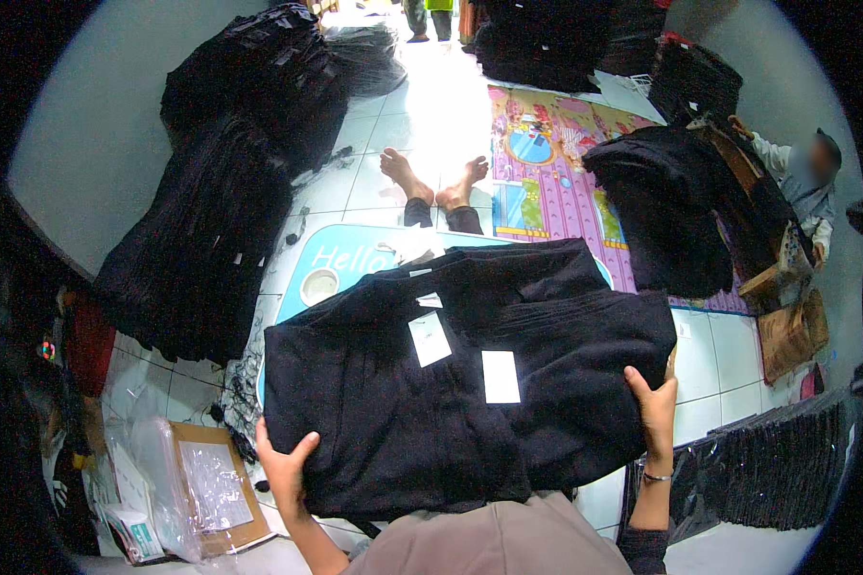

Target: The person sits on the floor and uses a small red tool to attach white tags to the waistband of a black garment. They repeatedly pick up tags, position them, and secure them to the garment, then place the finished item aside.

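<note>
A stack of folded black garments (384,422) lies across my lap and the light blue low table (302,264). Two white paper tags show on top, one near the middle (430,339) and one to its right (501,377). My left hand (286,468) grips the stack's near left edge, thumb on top. At the right side, my right hand (654,407) holds the opposite edge, its thumb also above. The other fingers of both hands are mostly hidden by the cloth.
Tall black garment piles (201,230) stand at the left; another pile (657,211) rests on a colourful mat (556,182). Bagged black garments (767,470) lie at right. Near left is a cardboard piece with plastic (216,489). A person (810,182) is at far right.
</note>
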`<state>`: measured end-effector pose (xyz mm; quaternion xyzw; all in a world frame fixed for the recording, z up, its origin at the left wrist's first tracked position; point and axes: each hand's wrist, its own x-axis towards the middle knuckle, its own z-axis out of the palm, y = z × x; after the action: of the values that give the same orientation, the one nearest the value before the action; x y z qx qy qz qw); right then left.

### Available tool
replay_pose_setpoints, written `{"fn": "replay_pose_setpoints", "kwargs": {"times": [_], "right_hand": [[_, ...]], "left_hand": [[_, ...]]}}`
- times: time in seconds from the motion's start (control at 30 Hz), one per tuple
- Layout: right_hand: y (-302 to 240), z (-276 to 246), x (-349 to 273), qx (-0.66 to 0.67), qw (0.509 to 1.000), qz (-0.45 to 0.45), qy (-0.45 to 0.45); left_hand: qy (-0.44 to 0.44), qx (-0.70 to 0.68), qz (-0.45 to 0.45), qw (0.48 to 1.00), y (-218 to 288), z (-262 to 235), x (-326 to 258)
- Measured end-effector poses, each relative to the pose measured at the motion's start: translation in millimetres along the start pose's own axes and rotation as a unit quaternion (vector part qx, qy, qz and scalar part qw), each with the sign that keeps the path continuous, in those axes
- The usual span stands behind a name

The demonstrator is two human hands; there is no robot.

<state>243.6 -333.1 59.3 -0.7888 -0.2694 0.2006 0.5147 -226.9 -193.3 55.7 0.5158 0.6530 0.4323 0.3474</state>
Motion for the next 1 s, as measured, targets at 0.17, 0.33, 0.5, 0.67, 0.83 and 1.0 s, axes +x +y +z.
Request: {"fn": "replay_pose_setpoints", "kwargs": {"times": [0.17, 0.33, 0.5, 0.67, 0.83, 1.0], "right_hand": [[-44.8, 8.4, 1.8, 0.041, 0.995, -0.091, 0.031], [-59.8, 18.9, 10.2, -0.131, 0.989, -0.051, 0.050], [-69.8, 80.2, 7.1, -0.295, 0.903, -0.309, 0.046], [-79.6, 204.7, 3.8, -0.237, 0.940, -0.217, -0.117], [-86.1, 192.7, 26.2, 0.062, 0.977, -0.172, -0.111], [-13.6, 33.0, 70.2, 0.056, 0.938, -0.252, 0.232]], "left_hand": [[0.010, -0.037, 0.119, 0.992, 61.7, 5.0, 41.2], [-0.063, 0.133, 0.125, 0.981, 64.6, 12.1, 111.7], [0.003, 0.417, 0.164, 0.894, 12.7, 50.9, 128.2], [0.004, 0.467, 0.191, 0.864, -12.5, 64.6, 129.2], [0.007, 0.438, 0.242, 0.866, -21.0, 55.5, 134.7], [0.008, 0.449, 0.226, 0.864, -30.9, 51.5, 142.3]]}}
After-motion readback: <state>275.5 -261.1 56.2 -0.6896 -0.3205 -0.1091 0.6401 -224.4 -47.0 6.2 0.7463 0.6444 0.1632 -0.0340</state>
